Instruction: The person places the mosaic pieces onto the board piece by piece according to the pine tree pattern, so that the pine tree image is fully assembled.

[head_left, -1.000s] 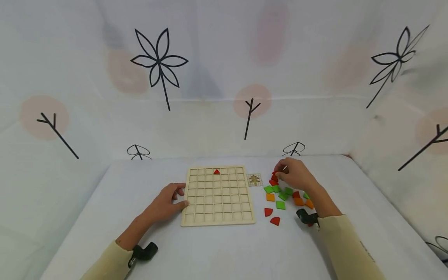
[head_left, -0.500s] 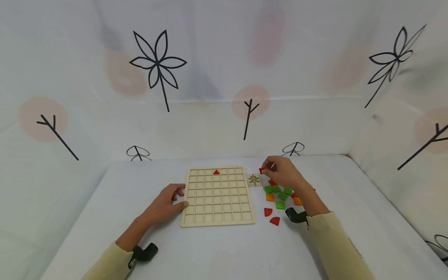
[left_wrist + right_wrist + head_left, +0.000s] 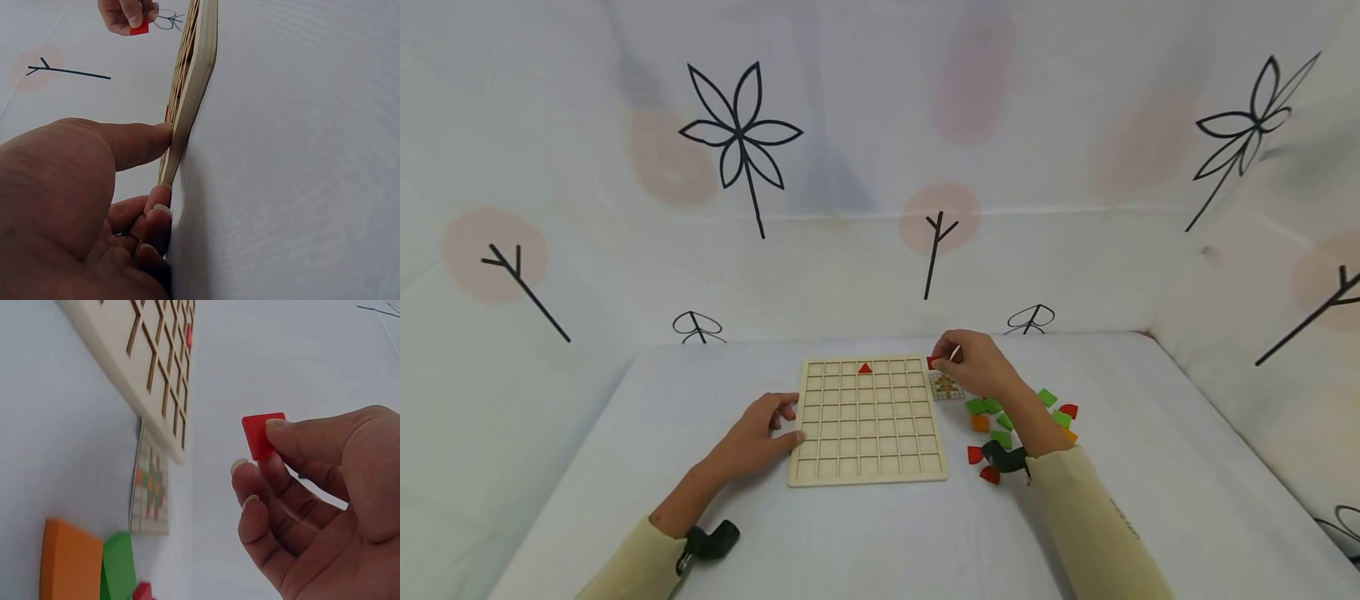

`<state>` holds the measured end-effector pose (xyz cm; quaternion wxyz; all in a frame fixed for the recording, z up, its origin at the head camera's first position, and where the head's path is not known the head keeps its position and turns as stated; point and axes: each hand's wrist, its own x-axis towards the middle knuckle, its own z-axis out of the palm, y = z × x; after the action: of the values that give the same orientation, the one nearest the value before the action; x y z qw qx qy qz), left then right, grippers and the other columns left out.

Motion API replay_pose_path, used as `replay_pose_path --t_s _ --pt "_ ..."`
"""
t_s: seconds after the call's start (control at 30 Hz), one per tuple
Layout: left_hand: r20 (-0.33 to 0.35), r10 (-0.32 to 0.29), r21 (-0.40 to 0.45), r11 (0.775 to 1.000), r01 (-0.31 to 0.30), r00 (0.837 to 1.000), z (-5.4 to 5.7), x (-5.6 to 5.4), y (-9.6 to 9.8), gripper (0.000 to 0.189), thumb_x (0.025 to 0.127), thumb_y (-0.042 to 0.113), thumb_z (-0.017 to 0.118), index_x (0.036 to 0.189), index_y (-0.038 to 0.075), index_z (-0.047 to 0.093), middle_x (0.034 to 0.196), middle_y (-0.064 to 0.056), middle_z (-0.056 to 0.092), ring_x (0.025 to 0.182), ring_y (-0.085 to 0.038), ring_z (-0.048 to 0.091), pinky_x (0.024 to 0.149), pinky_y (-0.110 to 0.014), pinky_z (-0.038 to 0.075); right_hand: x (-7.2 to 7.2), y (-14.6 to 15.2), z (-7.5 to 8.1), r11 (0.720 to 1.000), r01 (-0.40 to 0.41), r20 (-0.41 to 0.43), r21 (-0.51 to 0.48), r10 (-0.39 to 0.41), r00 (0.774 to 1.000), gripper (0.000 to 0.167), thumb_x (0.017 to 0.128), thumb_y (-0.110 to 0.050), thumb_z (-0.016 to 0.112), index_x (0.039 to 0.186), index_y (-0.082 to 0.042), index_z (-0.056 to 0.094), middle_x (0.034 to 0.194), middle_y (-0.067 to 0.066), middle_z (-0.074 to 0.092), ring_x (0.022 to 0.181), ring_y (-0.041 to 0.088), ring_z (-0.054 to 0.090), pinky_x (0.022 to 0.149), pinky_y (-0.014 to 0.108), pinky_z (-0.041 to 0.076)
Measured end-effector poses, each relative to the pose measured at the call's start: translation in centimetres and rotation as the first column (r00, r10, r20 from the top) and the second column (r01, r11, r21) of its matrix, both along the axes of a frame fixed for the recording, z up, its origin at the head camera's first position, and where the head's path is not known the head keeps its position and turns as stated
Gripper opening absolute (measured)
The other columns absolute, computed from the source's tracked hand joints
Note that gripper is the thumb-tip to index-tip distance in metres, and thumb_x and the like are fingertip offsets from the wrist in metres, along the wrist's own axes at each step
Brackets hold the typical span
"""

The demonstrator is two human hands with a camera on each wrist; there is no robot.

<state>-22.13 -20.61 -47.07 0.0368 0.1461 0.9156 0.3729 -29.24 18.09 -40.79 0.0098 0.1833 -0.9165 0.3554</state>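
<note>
A pale wooden grid board (image 3: 867, 429) lies flat on the table, with a red triangular tile (image 3: 865, 368) in its far row. Along the board's left edge rests my left hand (image 3: 756, 437); in the left wrist view its thumb (image 3: 142, 140) touches the rim, and the fingertips sit farther along the same edge. My right hand (image 3: 973, 364) pinches a red tile (image 3: 257, 432) between thumb and finger, raised near the board's far right corner. Part of that tile is covered by the thumb. Just below this hand lies a pattern card (image 3: 946, 387) showing a small tree.
Green tiles (image 3: 1001, 438), an orange tile (image 3: 981, 423) and red rounded tiles (image 3: 990, 475) are scattered right of the board, partly hidden by my right forearm. White cloth with line-drawn plants (image 3: 741, 131) hangs behind the table.
My right hand has carried the red tile leftward from the scattered tiles to above the pattern card, near the board's corner. The left hand and board stay put.
</note>
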Motion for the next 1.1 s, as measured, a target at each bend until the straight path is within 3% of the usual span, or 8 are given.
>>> replay_pose_path --t_s 0.37,0.7,1.1 --pt "-0.004 -0.011 0.007 1.000 0.011 1.000 -0.1 0.0 -0.2 0.063 0.098 0.020 0.077 0.152 0.000 0.051 0.117 -0.003 0.058 0.100 -0.017 0.048 0.086 -0.033 0.041 -0.6 -3.1 -0.9 0.997 -0.055 0.004 -0.044 0.056 0.998 0.004 0.101 -0.012 0.072 0.098 -0.010 0.072 0.094 0.003 0.068 0.077 0.019 0.059 0.071 0.035 0.050" --pt "-0.004 -0.009 -0.002 1.000 0.009 1.000 0.0 -0.1 -0.1 0.063 0.098 0.020 0.077 0.153 0.001 0.051 0.117 -0.002 0.058 0.100 -0.017 0.048 0.087 -0.034 0.042 -1.0 -6.1 -1.5 0.999 -0.023 0.016 -0.035 0.023 1.000 0.004 0.100 -0.012 0.073 0.097 -0.010 0.072 0.093 0.003 0.068 0.083 0.020 0.060 0.076 0.035 0.051" --pt "-0.020 -0.017 0.017 1.000 0.018 1.000 0.2 0.2 -0.1 0.062 0.099 0.022 0.076 0.151 -0.001 0.052 0.117 -0.003 0.059 0.099 -0.017 0.048 0.085 -0.033 0.040 -1.3 -7.3 -2.5 0.998 -0.032 -0.007 -0.052 0.031 0.999 0.004 0.101 -0.011 0.071 0.102 -0.007 0.073 0.094 0.005 0.069 0.085 0.020 0.063 0.078 0.040 0.053"
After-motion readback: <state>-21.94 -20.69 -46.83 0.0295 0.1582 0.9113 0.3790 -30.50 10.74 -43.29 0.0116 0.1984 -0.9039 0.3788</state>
